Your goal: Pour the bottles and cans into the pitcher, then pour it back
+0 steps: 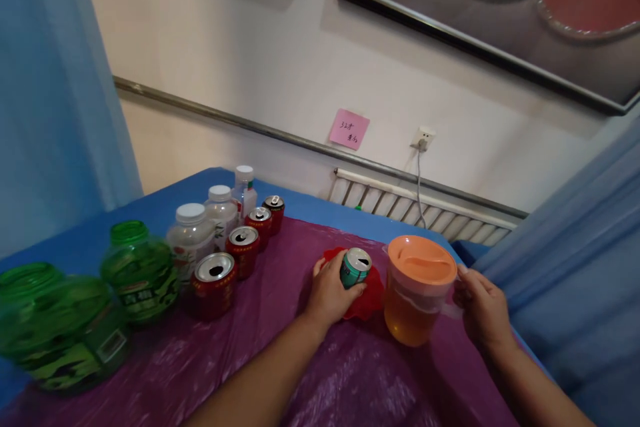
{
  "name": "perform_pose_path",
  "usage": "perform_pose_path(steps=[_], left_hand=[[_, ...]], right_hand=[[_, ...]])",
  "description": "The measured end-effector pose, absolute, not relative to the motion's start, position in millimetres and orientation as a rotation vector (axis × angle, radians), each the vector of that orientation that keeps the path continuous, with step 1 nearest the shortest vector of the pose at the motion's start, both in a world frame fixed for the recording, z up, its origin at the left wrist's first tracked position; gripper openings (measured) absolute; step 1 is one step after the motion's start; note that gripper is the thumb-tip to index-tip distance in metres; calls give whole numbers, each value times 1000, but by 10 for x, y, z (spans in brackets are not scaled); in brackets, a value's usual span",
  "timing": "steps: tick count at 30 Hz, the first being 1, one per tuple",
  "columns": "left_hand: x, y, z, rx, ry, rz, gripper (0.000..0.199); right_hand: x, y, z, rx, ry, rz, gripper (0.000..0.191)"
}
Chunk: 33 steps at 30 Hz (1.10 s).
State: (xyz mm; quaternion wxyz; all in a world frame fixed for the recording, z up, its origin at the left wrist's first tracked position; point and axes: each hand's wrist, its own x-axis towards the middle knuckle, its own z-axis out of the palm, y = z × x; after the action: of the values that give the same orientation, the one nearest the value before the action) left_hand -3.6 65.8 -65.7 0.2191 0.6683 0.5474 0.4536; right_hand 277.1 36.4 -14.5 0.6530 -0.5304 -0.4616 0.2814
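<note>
Near the table's (320, 210) right edge, my left hand (326, 292) wraps the can (356, 269); my right hand (484, 312) curls round the jug's (411, 317) handle. I'm apparently positioning both; next calls for steadiness.

Blue curtains (55, 80) flank a pale wall (225, 33) with framed pictures (480, 27) and, seemingly, a radiator (400, 205).

A row of drink cans (243, 257) stood on the table (75, 247), right of plastic jars (143, 280), left of a pitcher (415, 293).
</note>
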Motion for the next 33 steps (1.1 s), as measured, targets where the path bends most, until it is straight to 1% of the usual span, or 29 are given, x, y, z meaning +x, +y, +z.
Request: perform_pose_path(steps=[3,8,20,25,33], left_hand=[[-37,668,-661,1880,1499,1269,68],[-37,689,-660,1954,1464,1281,72],[-49,714,-616,2180,1506,1215,63],[-45,725,-605,2201,1521,1208,63],[-18,721,-567,2178,1525,1162,56]], right_hand=[[2791,316,-195,-1156,-874,750,45],[2849,248,-252,-1106,-792,783,50],[3003,88,-459,-1133,-844,697,48],[3031,91,-494,-1142,-869,658,48],[3032,107,-552,-1181,-858,593,49]])
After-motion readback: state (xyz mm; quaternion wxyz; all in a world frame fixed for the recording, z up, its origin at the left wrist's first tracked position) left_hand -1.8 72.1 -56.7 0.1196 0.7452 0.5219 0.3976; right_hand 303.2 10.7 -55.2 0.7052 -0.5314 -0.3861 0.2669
